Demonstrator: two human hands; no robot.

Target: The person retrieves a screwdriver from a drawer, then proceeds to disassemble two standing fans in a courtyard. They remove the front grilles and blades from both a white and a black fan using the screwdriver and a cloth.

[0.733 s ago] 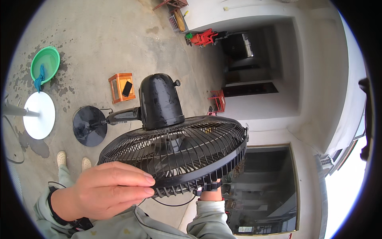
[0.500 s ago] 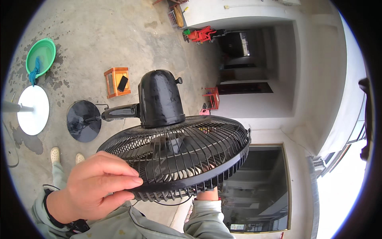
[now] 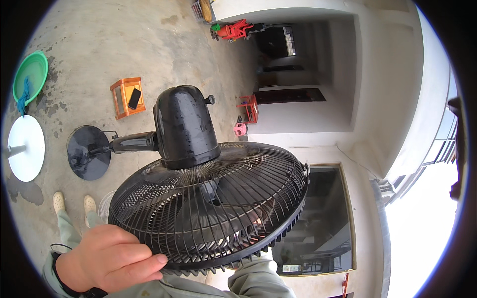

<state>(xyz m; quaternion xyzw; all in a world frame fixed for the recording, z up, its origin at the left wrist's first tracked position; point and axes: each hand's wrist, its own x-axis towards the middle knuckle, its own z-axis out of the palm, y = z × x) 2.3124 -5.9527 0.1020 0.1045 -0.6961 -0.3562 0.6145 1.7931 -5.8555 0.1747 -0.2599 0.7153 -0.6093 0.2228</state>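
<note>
A black standing fan [image 3: 184,129] fills the middle of the head view, wet drops on its motor housing. Its round wire guard [image 3: 218,198] faces me at a slant, with dark blades inside. At the guard's lower left rim, my left hand [image 3: 112,258] is closed with its fingertips on the edge. My right hand [image 3: 259,219] is behind the guard; only bits of skin show between the wires, so its fingers cannot be made out. The fan's pole runs left to a round black base [image 3: 89,152] on the floor.
A wooden stool [image 3: 127,99] with a black phone [image 3: 134,99] on it stands beyond the base. Far left are a green basin [image 3: 32,74] with a blue cloth [image 3: 24,97] and a white round base [image 3: 27,149]. A dark window [image 3: 318,218] is on the right.
The view has shifted, so the surroundings sit further left. The guard's near rim has dropped and its wires show more broadly. My left hand has moved down with the rim; my right wrist is now hidden.
</note>
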